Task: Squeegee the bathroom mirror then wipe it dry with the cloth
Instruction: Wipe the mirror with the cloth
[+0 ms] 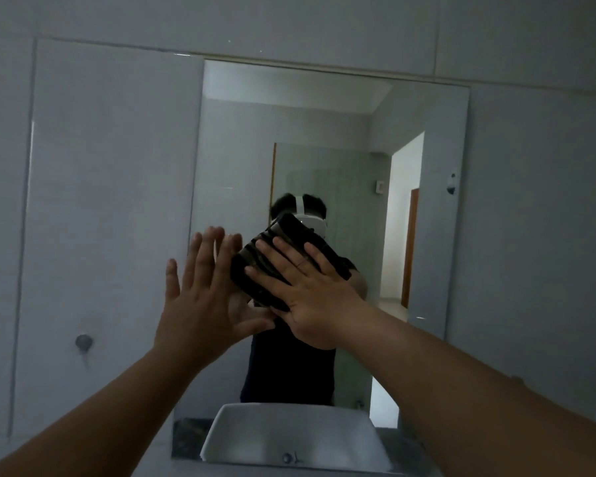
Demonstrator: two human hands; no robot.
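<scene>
The bathroom mirror [327, 132] hangs on the tiled wall straight ahead. A dark folded cloth [255, 266] lies flat against the glass near its lower middle. My right hand [307, 294] presses the cloth to the mirror with straight, spread fingers. My left hand [200, 290] is flat and open at the mirror's left edge, fingers up, its thumb reaching toward the cloth. No squeegee is in view.
A white basin [241, 438] shows reflected at the mirror's bottom edge. Grey wall tiles [111, 201] surround the mirror, with a small round fitting [83, 342] at lower left. The reflection shows a person in a dark top and a bright doorway [403, 228].
</scene>
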